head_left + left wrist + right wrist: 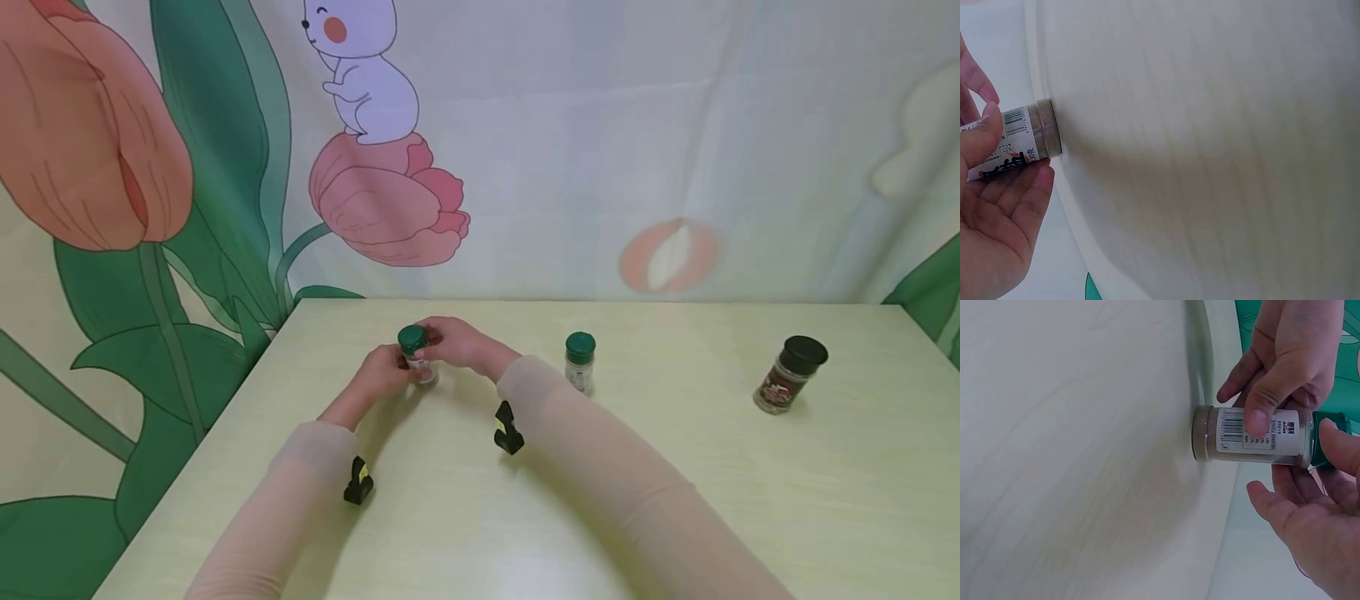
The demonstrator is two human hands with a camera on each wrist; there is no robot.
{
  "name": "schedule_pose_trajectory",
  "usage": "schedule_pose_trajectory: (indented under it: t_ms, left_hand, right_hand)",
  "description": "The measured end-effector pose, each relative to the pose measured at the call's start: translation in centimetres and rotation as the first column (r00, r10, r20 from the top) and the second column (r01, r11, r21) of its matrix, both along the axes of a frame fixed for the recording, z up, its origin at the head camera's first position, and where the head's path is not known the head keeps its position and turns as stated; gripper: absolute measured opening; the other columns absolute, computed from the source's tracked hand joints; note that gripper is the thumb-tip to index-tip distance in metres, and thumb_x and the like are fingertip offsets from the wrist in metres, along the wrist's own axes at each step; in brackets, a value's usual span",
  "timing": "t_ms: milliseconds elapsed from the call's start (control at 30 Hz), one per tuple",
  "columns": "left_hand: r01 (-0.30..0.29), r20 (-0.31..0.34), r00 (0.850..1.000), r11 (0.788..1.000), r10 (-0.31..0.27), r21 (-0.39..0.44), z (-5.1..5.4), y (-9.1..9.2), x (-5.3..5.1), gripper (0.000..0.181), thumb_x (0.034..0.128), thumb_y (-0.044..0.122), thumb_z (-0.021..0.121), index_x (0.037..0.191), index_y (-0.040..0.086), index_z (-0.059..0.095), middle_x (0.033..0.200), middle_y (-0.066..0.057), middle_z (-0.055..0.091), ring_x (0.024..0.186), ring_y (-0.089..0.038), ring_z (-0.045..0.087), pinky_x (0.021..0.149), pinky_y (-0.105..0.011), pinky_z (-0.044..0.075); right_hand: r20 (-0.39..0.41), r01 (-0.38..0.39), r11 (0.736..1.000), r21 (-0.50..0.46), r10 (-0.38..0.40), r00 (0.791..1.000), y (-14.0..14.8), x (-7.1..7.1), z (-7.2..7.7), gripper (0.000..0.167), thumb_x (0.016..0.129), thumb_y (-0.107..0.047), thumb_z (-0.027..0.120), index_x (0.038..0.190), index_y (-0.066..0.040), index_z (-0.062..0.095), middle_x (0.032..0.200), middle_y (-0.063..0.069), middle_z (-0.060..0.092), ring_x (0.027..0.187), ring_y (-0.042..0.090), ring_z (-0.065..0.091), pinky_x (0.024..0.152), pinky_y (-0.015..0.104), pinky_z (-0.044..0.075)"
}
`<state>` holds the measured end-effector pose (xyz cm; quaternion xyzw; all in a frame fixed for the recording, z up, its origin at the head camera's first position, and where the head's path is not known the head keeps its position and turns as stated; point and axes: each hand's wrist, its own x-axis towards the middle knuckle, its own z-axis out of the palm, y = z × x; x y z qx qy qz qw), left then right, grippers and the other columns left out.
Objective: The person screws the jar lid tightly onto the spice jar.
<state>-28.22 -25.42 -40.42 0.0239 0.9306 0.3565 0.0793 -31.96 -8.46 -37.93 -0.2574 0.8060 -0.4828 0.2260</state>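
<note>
A clear spice jar with a green cap [412,339] and a white barcode label [1266,431] stands near the table's back left, brownish powder inside. My left hand [381,373] grips the jar's body, with the thumb [1260,419] lying across the label. From the other side my right hand [461,342] pinches the green cap between thumb and fingers. In the left wrist view, the left hand [997,219] wraps the jar [1044,128] low on its body. Its base is at or very close to the tabletop; I cannot tell whether it touches.
A second green-capped spice jar [580,362] stands right of the hands, partly behind the right sleeve [600,442]. Farther right is a larger black-capped jar [791,375] with a dark red label. A printed cloth [540,167] hangs behind the pale table [465,517].
</note>
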Motion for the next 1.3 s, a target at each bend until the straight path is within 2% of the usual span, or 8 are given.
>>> schedule_pose_trajectory:
  t_ms: [267,500,833,1067,1300]
  left_hand:
    - [-0.006,-0.006,1.000,1.000,0.006,0.003,0.0,0.1,0.3,0.029,0.0976,0.017,0.069,0.111,-0.008,0.066,0.108,-0.023,0.072,0.094,-0.026,0.060,0.089,-0.039,0.049]
    - [-0.012,0.003,1.000,1.000,0.012,-0.001,0.0,0.2,0.3,0.031,0.0980,0.018,0.069,0.114,-0.008,0.065,0.112,-0.025,0.072,0.097,-0.027,0.061,0.094,-0.041,0.049]
    - [-0.002,-0.003,1.000,1.000,0.002,-0.007,0.1,0.1,0.3,0.030,0.0977,0.019,0.069,0.111,-0.007,0.065,0.109,-0.024,0.073,0.094,-0.025,0.061,0.092,-0.040,0.049]
    - [-0.011,0.003,1.000,1.000,0.011,-0.003,0.1,0.1,0.4,0.031,0.0985,0.019,0.068,0.114,-0.008,0.066,0.114,-0.026,0.072,0.097,-0.027,0.061,0.096,-0.042,0.050]
    - [-0.007,0.002,1.000,1.000,0.007,-0.016,0.1,0.2,0.3,0.030,0.0982,0.020,0.069,0.112,-0.007,0.066,0.111,-0.025,0.073,0.095,-0.026,0.060,0.093,-0.041,0.049]
  right_hand:
    - [-0.015,0.050,0.999,-0.019,-0.050,0.999,-0.1,0.4,-0.2,0.044,0.102,-0.010,0.062,0.144,-0.002,0.052,0.145,0.018,0.059,0.139,0.032,0.054,0.118,0.044,0.043]
    - [0.004,0.100,0.994,-0.047,-0.100,0.995,-0.3,0.9,-0.3,0.042,0.100,-0.010,0.064,0.140,0.000,0.054,0.141,0.019,0.061,0.135,0.032,0.057,0.116,0.042,0.045]
    - [-0.006,0.139,0.989,-0.047,-0.139,0.990,-0.5,0.9,-0.6,0.040,0.098,-0.013,0.069,0.133,0.000,0.055,0.135,0.018,0.063,0.129,0.031,0.059,0.113,0.041,0.048]
    - [-0.007,0.157,0.985,-0.064,-0.158,0.987,-0.7,1.1,-0.6,0.041,0.097,-0.013,0.071,0.132,0.001,0.054,0.136,0.019,0.063,0.130,0.032,0.059,0.112,0.040,0.048]
    - [-0.010,0.176,0.982,-0.070,-0.177,0.984,-0.8,1.2,-0.6,0.042,0.097,-0.013,0.071,0.131,0.001,0.053,0.135,0.020,0.063,0.130,0.032,0.060,0.112,0.040,0.048]
